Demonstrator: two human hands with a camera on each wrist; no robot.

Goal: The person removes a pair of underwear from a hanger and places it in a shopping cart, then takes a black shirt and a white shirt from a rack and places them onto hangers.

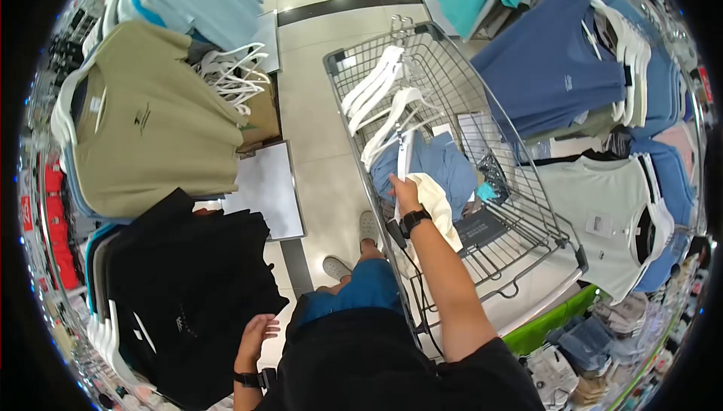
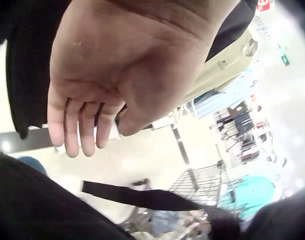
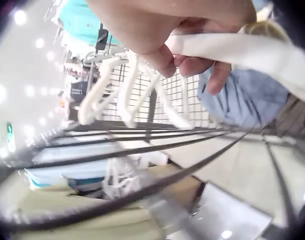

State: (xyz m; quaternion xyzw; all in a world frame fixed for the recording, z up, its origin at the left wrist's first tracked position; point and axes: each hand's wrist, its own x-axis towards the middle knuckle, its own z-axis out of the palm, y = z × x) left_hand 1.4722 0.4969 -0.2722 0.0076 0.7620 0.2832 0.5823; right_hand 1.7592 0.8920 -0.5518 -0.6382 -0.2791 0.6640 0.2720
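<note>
In the head view my right hand (image 1: pixel 407 194) grips a white hanger (image 1: pixel 404 156) inside the wire cart (image 1: pixel 444 35), above cream cloth (image 1: pixel 433 204) and blue cloth (image 1: pixel 444 166). The right wrist view has the fingers of my right hand (image 3: pixel 192 50) curled round the white hanger (image 3: pixel 232 47). More white hangers (image 3: pixel 127 95) hang on the cart's mesh. My left hand (image 1: pixel 260 333) hovers beside black shirts (image 1: pixel 181 290), holding nothing; its fingers hang relaxed in the left wrist view, where the palm of the hand (image 2: pixel 117 75) shows.
An olive shirt (image 1: pixel 151 125) hangs at the left, with loose white hangers (image 1: pixel 233 76) behind it. Navy (image 1: pixel 557 65) and pale grey shirts (image 1: pixel 595 208) hang right of the cart. A white board (image 1: pixel 267 189) lies low at the left of the tiled aisle (image 1: pixel 324 147).
</note>
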